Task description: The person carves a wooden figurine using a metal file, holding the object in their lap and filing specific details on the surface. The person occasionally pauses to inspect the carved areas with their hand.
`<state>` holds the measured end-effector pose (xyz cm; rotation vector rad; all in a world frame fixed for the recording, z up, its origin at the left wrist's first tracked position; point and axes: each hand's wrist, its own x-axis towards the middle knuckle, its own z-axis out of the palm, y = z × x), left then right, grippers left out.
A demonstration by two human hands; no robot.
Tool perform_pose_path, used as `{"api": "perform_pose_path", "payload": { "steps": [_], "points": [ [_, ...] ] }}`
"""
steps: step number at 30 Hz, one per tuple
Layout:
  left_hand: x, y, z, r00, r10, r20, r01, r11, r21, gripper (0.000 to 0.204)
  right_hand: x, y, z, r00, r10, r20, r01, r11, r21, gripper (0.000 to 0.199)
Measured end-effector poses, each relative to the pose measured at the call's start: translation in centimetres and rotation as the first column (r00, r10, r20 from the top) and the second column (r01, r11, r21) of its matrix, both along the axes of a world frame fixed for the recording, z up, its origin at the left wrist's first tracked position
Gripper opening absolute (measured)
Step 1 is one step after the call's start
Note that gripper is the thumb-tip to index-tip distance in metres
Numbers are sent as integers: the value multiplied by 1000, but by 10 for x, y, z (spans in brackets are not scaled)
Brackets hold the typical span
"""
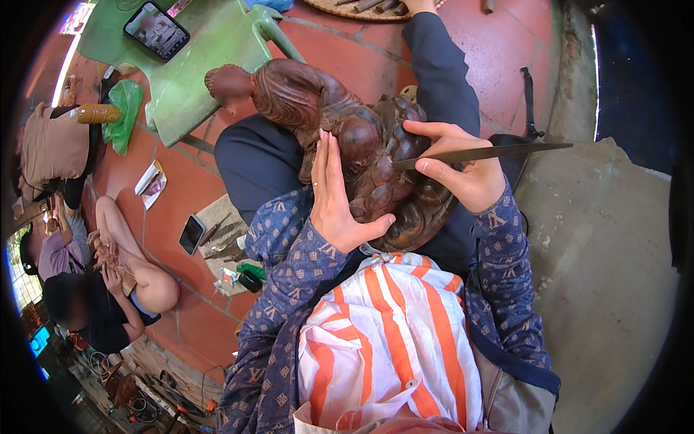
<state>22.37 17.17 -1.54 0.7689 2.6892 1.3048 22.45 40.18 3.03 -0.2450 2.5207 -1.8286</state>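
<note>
A dark brown carved wooden statue [307, 94] of a seated, robed figure lies across my lap, its head toward the upper left and its rounded, knobbly base beside my right hand. My left hand [336, 206] rests flat against the carving, fingers straight and together, thumb spread out to the side. In my right hand [470, 170] is a long, thin metal file [517, 151], gripped between thumb and fingers. Its left end touches the carved surface near the middle, while the other end sticks out to the right past my hand.
A green plastic chair [210, 65] with a phone [157, 31] on it stands at the upper left. Another phone [191, 234] lies on the tiled floor by small tools. A woven tray [325, 7] holds tools at the top. Other people sit at the left. Grey concrete [600, 239] borders the right.
</note>
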Motion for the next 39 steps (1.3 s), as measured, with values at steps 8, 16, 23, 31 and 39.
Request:
{"api": "perform_pose_path", "payload": {
  "steps": [8, 16, 23, 31, 39],
  "points": [
    [0, 1, 1, 1000, 5, 17, -6, 1000, 23, 127, 2, -4, -2, 997, -63, 46, 66, 995, -71, 9],
    [0, 1, 1, 1000, 1, 15, -2, 1000, 21, 127, 5, -7, -3, 989, -118, 93, 127, 987, -96, 10],
    [1, 0, 2, 1000, 6, 14, -6, 1000, 20, 127, 7, -12, 2, 988, -133, 83, 140, 986, -89, 9],
    [1, 0, 2, 1000, 9, 11, -9, 1000, 19, 127, 9, -15, 3, 990, -134, 45, 135, 990, -32, 11],
    [1, 1, 2, 1000, 9, 15, -9, 1000, 23, 126, 9, -14, 3, 989, -141, 53, 143, 989, -31, 10]
  ]
}}
